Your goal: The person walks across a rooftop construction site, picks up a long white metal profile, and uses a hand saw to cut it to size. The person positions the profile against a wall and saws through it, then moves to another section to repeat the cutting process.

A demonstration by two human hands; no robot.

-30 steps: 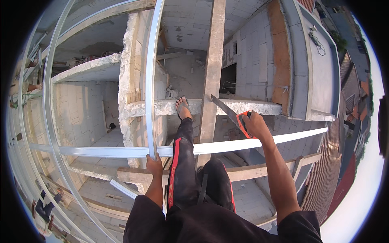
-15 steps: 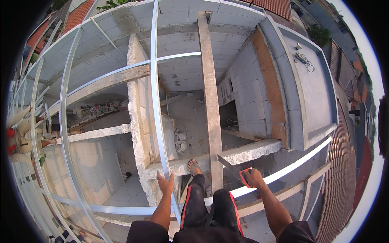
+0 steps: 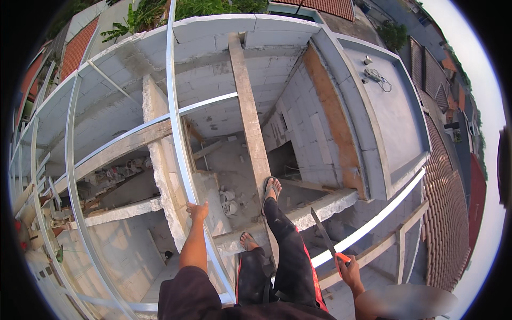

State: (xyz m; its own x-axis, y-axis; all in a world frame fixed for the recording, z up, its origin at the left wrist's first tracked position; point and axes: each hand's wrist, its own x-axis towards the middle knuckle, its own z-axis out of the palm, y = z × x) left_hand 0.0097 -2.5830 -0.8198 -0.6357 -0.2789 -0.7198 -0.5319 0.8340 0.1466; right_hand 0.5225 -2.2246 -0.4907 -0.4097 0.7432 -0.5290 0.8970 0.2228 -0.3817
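Observation:
In my right hand (image 3: 349, 271) is a handsaw (image 3: 325, 232), gripped by its orange handle, the long blade pointing up and forward. My left hand (image 3: 198, 210) is at a shiny metal roof rail (image 3: 184, 160), fingers apart; whether it bears on the rail I cannot tell. My right foot (image 3: 272, 188), in a sandal, stands on a long wooden plank (image 3: 247, 112) that runs away from me. The left foot (image 3: 248, 241) rests on a rough concrete beam (image 3: 320, 209) crossing beneath the plank.
Deep block-walled rooms open below on both sides of the beams. More metal rails (image 3: 72, 160) run at left, where another person (image 3: 26, 224) is partly visible. A flat ledge with a corded tool (image 3: 377, 79) lies at right, beside a tiled roof (image 3: 445, 213).
My right foot has stepped forward onto the plank. The left hand has moved farther along the rail; the saw has shifted right and nearer my body. The whole view has turned.

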